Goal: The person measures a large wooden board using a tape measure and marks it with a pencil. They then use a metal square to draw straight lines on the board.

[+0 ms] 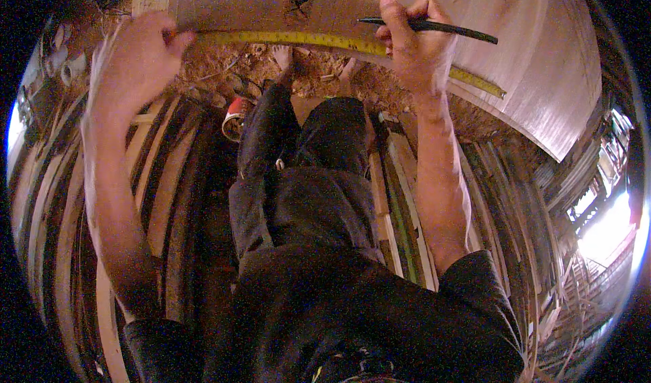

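A yellow measuring tape [285,38] is stretched along the near edge of a wide pale wooden board [271,7]. My left hand [135,61] is at the board's left side, its fingers closed at the tape's left end; the exact grip is partly hidden. Above the tape's right part, my right hand [419,47] grips a slim dark pencil [468,32], which lies crosswise in the fingers with its thin end toward the left. The tape runs under this hand and its free end shows beyond the wrist. A dark mark [299,3] is on the board.
Long timber strips [166,186] lie on both sides of my seated legs [332,135]. A red and white can [235,115] stands beside my left leg. Brown shavings or dirt [230,61] cover the ground by my bare feet. Bright light enters at the right.
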A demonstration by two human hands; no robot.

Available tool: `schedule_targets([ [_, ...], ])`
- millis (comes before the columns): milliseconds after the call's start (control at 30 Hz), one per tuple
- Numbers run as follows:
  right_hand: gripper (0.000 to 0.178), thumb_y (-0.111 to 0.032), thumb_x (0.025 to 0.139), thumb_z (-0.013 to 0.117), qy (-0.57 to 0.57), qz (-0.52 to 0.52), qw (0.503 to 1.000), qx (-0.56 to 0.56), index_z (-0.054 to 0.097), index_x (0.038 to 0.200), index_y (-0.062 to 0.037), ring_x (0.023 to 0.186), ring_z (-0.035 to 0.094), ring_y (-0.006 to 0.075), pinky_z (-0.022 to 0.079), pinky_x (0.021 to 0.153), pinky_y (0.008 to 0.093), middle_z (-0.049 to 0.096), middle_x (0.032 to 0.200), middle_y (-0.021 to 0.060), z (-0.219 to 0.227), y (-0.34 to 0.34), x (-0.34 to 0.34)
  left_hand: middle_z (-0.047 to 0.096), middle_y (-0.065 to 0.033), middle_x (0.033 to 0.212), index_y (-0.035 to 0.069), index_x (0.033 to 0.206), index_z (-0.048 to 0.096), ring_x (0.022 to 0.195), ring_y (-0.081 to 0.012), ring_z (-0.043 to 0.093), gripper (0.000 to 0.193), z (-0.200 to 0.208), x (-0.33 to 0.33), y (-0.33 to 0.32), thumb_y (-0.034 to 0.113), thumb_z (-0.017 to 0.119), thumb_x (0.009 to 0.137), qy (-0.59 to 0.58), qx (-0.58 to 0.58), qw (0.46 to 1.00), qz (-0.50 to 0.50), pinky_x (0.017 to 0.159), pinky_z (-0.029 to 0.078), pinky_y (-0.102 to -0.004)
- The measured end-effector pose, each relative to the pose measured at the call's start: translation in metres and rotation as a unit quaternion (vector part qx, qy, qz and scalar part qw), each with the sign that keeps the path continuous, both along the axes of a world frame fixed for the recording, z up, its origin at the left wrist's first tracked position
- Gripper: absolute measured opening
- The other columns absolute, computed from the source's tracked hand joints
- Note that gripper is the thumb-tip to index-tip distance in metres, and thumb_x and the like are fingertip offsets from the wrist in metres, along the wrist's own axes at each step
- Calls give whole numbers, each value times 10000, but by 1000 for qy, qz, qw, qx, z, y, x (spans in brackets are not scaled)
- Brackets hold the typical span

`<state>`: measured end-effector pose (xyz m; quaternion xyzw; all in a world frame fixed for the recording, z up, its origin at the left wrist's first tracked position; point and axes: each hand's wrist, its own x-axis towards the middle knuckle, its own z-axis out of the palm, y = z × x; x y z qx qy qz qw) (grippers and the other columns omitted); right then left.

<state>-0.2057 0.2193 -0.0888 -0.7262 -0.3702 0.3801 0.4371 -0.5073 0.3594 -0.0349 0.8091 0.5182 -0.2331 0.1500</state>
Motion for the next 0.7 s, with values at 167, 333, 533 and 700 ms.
schedule_targets([
  [167,344,-303,1006,745,3,-10,998,-61,557,834,-72,647,650,105,541,627,291,712,745,74,24,-13,5,743,-237,1072,65,1107,764,998,-439,707,324,30,-8,-41,338,679,954,52,-53,995,70,900,554,-535],
  [333,237,-289,999,737,-191,90,977,11,681,1025,-60,894,707,234,558,821,348,731,968,119,53,-43,23,740,-243,1073,11,1091,747,1036,-430,696,268,26,-87,-45,238,676,967,-40,-56,995,73,927,538,-496],
  [533,210,-169,894,842,-282,188,936,-91,706,996,-44,953,695,232,551,869,361,706,1016,95,68,-54,39,713,-232,1149,-14,1179,712,1111,-375,675,405,39,-147,7,353,695,1008,31,-58,991,113,1023,492,-434],
  [700,176,-102,843,856,-239,135,959,-74,712,933,-53,872,670,204,525,813,328,702,935,67,44,-43,23,700,-203,1204,-14,1190,702,1168,-344,652,440,22,-190,58,391,689,1018,14,0,999,47,1077,455,-407],
])
